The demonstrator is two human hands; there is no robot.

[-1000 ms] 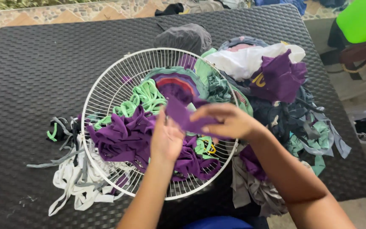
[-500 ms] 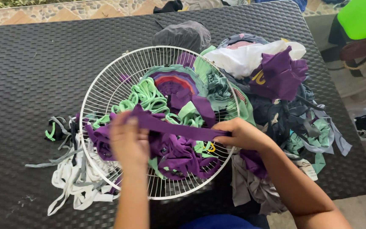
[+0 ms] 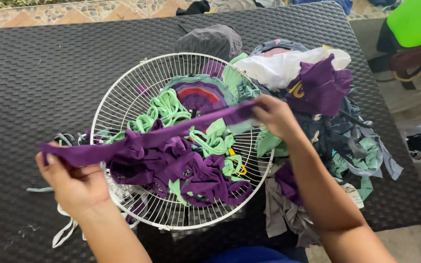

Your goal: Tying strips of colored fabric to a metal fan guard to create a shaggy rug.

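1. Head view: the left hand (image 3: 76, 182), at the lower left of the frame, is pinching one end of a purple fabric strip (image 3: 147, 140), its fingers (image 3: 81, 171) closed narrow under the cloth with the thumb on top.
2. The strip is stretching taut on a slant from that hand up toward the centre right, passing just above the knotted purple and green cloth in the white wire fan guard (image 3: 123, 104).
3. The right hand (image 3: 276, 115), right of centre, is gripping the strip's other end, fingers curled tight around it over the guard's right rim.
4. By the look of it, the strip is being pulled straight before weaving; the next move would call for lowering one end to a free gap between the wires.
5. Farther off, a pile of fabric scraps (image 3: 327, 97) is lying on the black bench (image 3: 40, 73), touching the guard's right side.
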